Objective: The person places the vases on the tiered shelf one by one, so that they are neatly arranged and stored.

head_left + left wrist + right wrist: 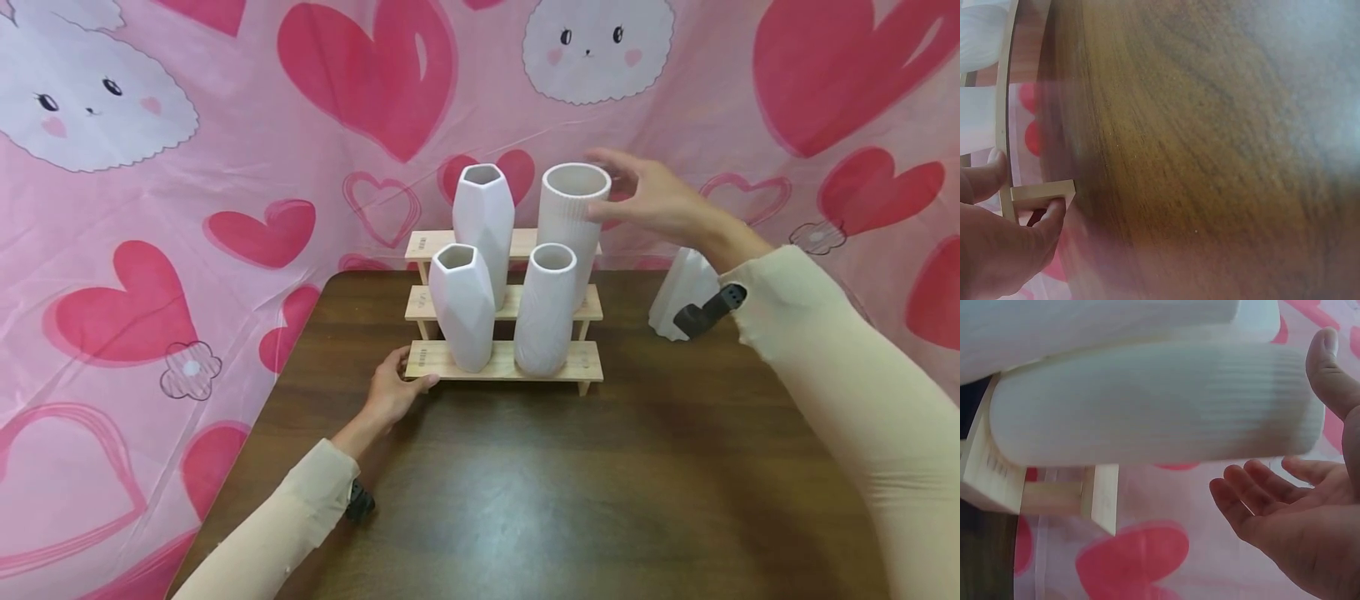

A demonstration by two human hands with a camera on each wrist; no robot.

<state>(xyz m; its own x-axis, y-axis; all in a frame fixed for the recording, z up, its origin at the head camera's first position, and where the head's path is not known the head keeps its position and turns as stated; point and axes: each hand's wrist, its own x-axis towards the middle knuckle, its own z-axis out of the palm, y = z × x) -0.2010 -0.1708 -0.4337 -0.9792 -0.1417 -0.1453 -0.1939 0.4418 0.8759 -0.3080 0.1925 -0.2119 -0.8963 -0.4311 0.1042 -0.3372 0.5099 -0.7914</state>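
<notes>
A three-tier wooden stand (504, 358) bears several white vases. My left hand (392, 390) grips the left end of its lowest board; in the left wrist view the thumb (988, 175) lies along the board and the fingers curl round a leg (1044, 190). On the middle tier, a tall ribbed vase (572, 218) stands at the right and a faceted vase (483, 217) at the left. Another faceted vase (465, 317) and a round vase (545, 321) occupy the lowest tier. My right hand (663, 200) is spread beside the ribbed vase's rim, its fingers (1244, 487) apart from the wall.
To the right of the stand, a white object (686, 292) sits on the dark wooden table (525, 492), partly behind the right wrist's black camera strap (708, 312). A pink cloth (247, 167) with hearts hangs behind the table's back edge.
</notes>
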